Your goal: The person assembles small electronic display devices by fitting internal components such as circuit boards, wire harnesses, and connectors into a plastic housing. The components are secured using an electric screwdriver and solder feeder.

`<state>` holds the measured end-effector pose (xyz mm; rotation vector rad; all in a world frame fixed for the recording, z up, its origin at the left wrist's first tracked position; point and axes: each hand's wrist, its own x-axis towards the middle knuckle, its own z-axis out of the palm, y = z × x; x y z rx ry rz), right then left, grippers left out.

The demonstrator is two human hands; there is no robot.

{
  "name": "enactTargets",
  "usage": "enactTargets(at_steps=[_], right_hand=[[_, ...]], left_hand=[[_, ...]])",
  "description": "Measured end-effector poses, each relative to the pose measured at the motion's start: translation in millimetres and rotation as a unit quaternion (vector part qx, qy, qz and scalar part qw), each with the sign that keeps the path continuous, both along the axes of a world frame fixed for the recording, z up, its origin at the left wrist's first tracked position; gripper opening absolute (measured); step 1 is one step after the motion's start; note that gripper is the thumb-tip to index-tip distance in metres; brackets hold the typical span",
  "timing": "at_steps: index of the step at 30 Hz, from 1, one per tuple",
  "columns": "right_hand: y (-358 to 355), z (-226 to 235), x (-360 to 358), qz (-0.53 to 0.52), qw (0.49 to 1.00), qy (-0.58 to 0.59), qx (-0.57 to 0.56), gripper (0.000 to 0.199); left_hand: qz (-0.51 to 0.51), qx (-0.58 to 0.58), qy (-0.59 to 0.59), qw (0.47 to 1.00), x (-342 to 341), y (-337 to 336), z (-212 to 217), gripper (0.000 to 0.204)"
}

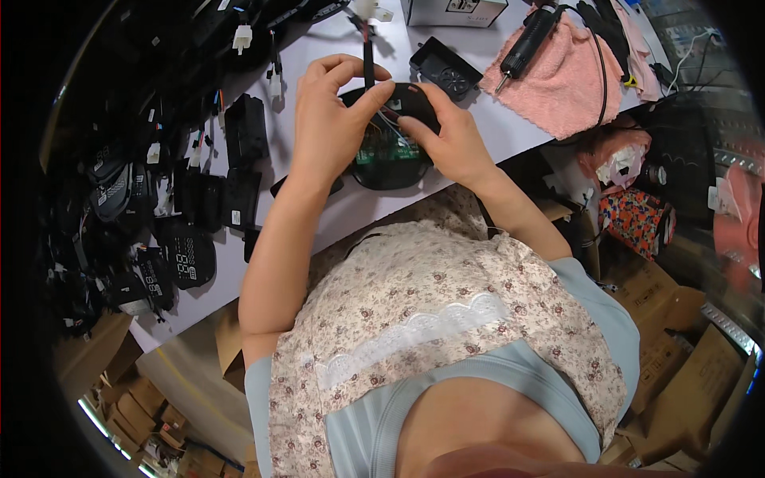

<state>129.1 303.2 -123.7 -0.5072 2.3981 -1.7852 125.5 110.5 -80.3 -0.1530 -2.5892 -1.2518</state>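
A black instrument display housing (pixel 390 175) lies open at the table's front edge, its green circuit board (pixel 381 151) and thin coloured wires (pixel 390 119) showing inside. My left hand (pixel 335 111) is closed at its far left side, with thumb and fingers around a black cable (pixel 368 62) that runs away toward the back. On the right side, my right hand (pixel 454 139) grips the housing's rim between thumb and fingers. The thumb reaches in over the wires, and what its tip touches is partly hidden.
Behind the housing sits an empty black casing (pixel 446 70). A black electric screwdriver (pixel 527 49) rests on a pink cloth (pixel 562 76) at the right. Many black display units (pixel 190 253) and wire connectors crowd the left. Cardboard boxes (pixel 673 374) stand below the table.
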Motion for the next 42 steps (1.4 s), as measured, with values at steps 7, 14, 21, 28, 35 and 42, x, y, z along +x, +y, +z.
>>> enactTargets(at_steps=[7,14,21,28,35,42], right_hand=[[2.3,-2.1,2.1,-0.04,0.999,0.013,0.035,0.027],[4.9,13.0,-7.8,-0.117,0.952,0.24,0.148,0.023],[32.4,7.4,-44.0,-0.142,0.86,0.331,0.361,0.051],[57.8,58.2,-31.7,-0.032,0.977,0.136,0.158,0.041],[77.2,82.6,-21.6,0.091,0.894,0.201,0.39,0.06],[41.8,51.4,-40.8,0.114,0.91,0.263,0.3,0.078]], left_hand=[[-0.033,-0.019,0.096,0.995,78.2,6.4,-3.1,0.022],[-0.076,-0.1,0.055,0.991,106.0,1.3,-31.1,0.035],[-0.063,-0.089,0.072,0.991,106.2,-0.3,-32.1,0.035],[-0.051,-0.081,0.069,0.993,108.5,-4.0,-33.8,0.032],[-0.049,-0.094,0.109,0.988,106.6,-5.6,-36.7,0.031],[-0.014,-0.076,0.145,0.986,105.0,-0.6,-43.5,0.038]])
